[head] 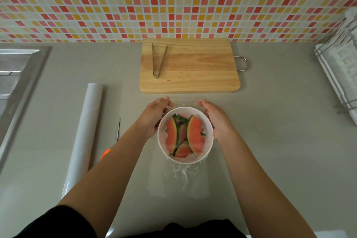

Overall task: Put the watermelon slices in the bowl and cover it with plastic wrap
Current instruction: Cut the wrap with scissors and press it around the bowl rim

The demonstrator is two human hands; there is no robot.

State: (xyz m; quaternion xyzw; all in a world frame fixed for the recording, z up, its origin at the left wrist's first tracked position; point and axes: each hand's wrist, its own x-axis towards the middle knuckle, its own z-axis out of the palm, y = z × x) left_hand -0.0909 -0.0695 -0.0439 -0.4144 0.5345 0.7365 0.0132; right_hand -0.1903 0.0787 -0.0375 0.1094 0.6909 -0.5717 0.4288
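A white bowl (209, 141) stands on the grey counter in front of me, with several watermelon slices (184, 137) inside. A clear sheet of plastic wrap (182, 100) lies over the bowl; its near end is crumpled on the counter below the rim. My left hand (154, 116) is at the bowl's left side and pinches the far edge of the wrap. On the bowl's right side, my right hand (216, 118) grips the same far edge. The roll of plastic wrap (85, 131) lies to the left.
A wooden cutting board (193, 67) with metal tongs (158, 60) on it lies behind the bowl. Scissors with an orange handle (105, 153) lie beside the roll, partly under my left arm. A sink (13, 75) is at the left, a dish rack (340, 71) at the right.
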